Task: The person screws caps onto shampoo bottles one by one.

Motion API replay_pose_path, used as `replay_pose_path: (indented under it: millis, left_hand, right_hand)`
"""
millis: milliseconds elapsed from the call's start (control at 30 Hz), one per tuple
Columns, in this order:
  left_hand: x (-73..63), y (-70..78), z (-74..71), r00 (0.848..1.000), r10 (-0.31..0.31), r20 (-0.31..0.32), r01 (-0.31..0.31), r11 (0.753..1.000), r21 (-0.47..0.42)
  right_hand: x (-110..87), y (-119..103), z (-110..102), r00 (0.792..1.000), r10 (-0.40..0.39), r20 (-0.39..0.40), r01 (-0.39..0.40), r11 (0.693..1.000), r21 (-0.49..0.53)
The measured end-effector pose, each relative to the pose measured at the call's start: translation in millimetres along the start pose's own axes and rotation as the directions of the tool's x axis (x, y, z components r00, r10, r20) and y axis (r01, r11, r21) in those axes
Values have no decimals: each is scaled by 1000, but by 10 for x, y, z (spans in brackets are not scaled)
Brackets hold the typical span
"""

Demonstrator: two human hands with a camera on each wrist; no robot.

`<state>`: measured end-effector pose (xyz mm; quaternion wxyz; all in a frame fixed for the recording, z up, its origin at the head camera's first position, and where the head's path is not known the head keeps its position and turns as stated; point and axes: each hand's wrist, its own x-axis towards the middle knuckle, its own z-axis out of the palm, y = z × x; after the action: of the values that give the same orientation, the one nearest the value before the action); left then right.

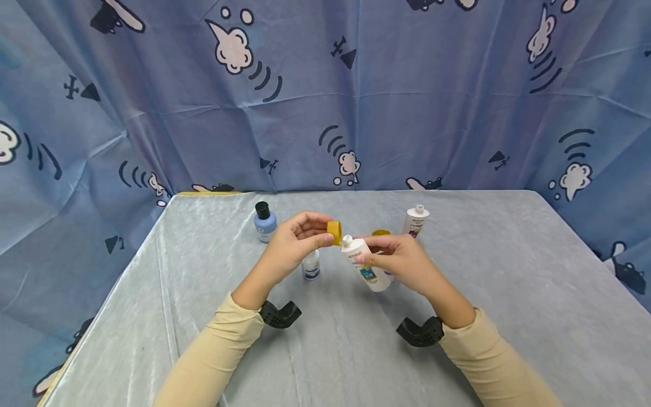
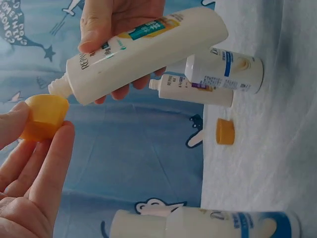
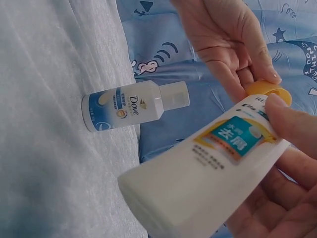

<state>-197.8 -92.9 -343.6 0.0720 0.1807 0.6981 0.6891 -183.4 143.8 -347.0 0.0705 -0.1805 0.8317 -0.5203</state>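
Between its thumb and fingers my left hand (image 1: 297, 240) pinches a yellow bottle cap (image 1: 334, 232). My right hand (image 1: 404, 261) grips a white shampoo bottle (image 1: 375, 279), tilted with its bare threaded neck toward the cap. In the left wrist view, the cap (image 2: 44, 119) is right at the mouth of the bottle (image 2: 148, 58). The right wrist view shows the bottle's teal and orange label (image 3: 233, 136), with the right thumb across its upper end. Below the left hand, a small white and blue Dove bottle (image 1: 311, 267) stands on the table.
A blue bottle with a black cap (image 1: 265, 222) stands at the back left. Behind the right hand are an uncapped white bottle (image 1: 416, 219), a second yellow cap (image 1: 381, 232) and another white bottle (image 2: 235, 70). Grey cloth covers the table (image 1: 508, 271); a patterned blue curtain (image 1: 356, 102) hangs behind.
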Motion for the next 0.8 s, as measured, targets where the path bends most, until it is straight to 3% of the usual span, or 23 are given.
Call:
replay_pose_path:
  millis: [267,533,800]
  left_hand:
    - [-44,51,-5,1000,12,-25,-8,986,165]
    - [-62,71,10,998,49,34,-56,972,228]
    - [-70,88,0,996,72,53,-84,960,268]
  right_hand:
    - [-9,-11,36,999,-7,51,6,1000,23]
    - [-14,-24,44,997,-24,76,23,1000,16]
    - [-17,-20,52,996,-10,93,9,1000,13]
